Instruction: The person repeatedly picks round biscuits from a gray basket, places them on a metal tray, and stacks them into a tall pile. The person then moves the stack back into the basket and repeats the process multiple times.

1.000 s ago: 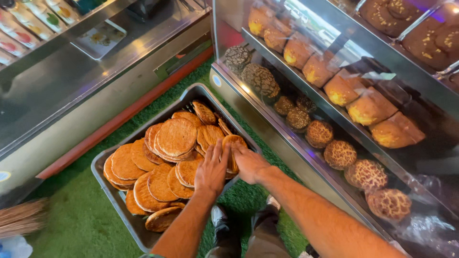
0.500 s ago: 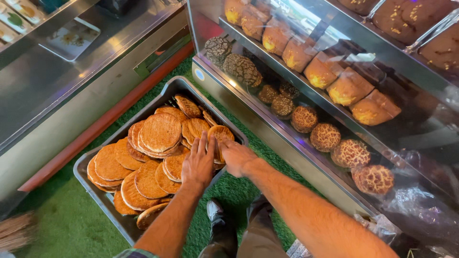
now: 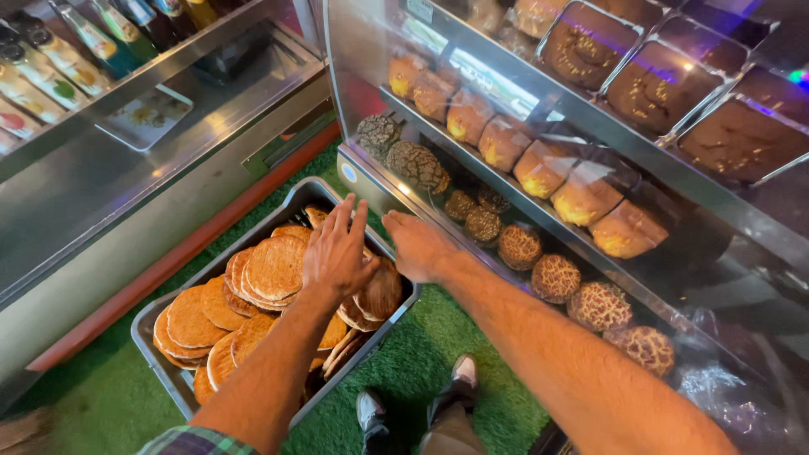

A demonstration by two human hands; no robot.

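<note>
Metal tray (image 3: 160, 358) of flat round cookies (image 3: 274, 268) runs diagonally; both hands (image 3: 337, 253) hover spread, holding nothing.

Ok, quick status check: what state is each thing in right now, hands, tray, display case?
Left hand: open, fingers spread, over the flat breads, holding nothing.
Right hand: open, palm down, beside the tray's right edge, empty.
Metal tray: on the green turf, full.
Flat round breads: stacked, overlapping.
Glass display case: shelves stocked with buns and crackle-topped loaves.
Bottles: upright, capped.
</note>
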